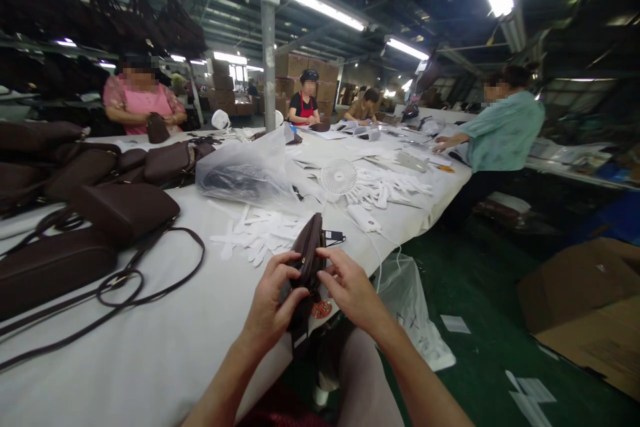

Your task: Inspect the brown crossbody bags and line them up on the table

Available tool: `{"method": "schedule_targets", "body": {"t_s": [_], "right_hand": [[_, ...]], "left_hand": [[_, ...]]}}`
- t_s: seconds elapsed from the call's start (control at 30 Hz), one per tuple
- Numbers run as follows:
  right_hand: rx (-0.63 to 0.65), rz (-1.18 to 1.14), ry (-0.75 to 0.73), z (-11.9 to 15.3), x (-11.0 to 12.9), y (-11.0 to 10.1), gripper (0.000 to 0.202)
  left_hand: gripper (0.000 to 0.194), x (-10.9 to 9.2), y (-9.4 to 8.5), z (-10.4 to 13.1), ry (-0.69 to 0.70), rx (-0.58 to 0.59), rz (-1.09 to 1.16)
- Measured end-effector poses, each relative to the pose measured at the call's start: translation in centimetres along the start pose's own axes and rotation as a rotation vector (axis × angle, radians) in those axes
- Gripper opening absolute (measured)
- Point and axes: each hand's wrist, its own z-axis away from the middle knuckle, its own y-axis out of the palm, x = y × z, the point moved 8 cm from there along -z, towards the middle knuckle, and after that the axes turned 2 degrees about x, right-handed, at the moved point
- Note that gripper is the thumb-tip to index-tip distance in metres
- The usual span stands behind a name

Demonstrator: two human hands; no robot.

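A small dark brown handbag (311,247) stands on edge at the front of the white table, its zippered top turned toward me. My left hand (276,293) grips its left side, thumb and fingers bent against the bag near the zip. On the opposite side my right hand (350,283) holds the bag with thumb and fingertips along the edge. A black tag (335,236) sticks out behind the bag on the right. Just below the bag, partly covered, is a round red patterned piece (321,309).
Brown bags (125,210) with long straps pile up at left. White paper strips (260,230), a clear plastic bag (250,170) and a white fan (339,177) with a cable lie ahead. Several people work around the table (200,347). A cardboard box (590,300) sits right.
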Motion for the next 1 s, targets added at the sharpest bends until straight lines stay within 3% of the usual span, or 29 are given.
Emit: {"method": "schedule_targets", "body": {"t_s": [0.13, 0.27, 0.33, 0.4, 0.5, 0.57, 0.73, 0.83, 1.0], "right_hand": [[0.016, 0.045, -0.081, -1.2, 0.9, 0.0, 0.024], [0.146, -0.186, 0.171, -2.5, -0.7, 1.1, 0.006], [0.217, -0.206, 0.227, -2.8, -0.6, 1.6, 0.001], [0.254, -0.090, 0.143, -3.2, 0.4, 1.5, 0.006], [0.217, 0.246, -0.152, -3.7, 2.9, 0.7, 0.015], [0.199, 0.431, -0.263, -4.0, 3.7, 0.3, 0.017], [0.469, 0.458, -0.349, -4.6, 4.7, 1.2, 0.014], [0.582, 0.273, -0.264, -4.1, 5.0, 1.8, 0.016], [0.546, 0.007, 0.047, -3.7, 2.9, 2.3, 0.013]], "left_hand": [[0.008, -0.1, 0.1, -0.1, -0.015, 0.013, -0.010], [0.010, 0.0, 0.2, -0.3, -0.027, 0.041, -0.005], [0.011, 0.1, 0.1, -0.3, -0.028, 0.032, 0.004], [0.011, 0.3, 0.0, -0.4, -0.037, 0.017, 0.008], [0.011, 0.2, 0.0, -0.4, -0.051, 0.009, 0.019], [0.010, 0.1, 0.0, -0.4, -0.054, 0.009, 0.037], [0.009, 0.3, 0.2, 0.0, -0.065, 0.010, 0.105], [0.011, 1.0, 0.4, 0.5, -0.091, 0.017, 0.210], [0.040, 2.2, 0.9, 1.4, -0.144, -0.024, 0.238]]}}
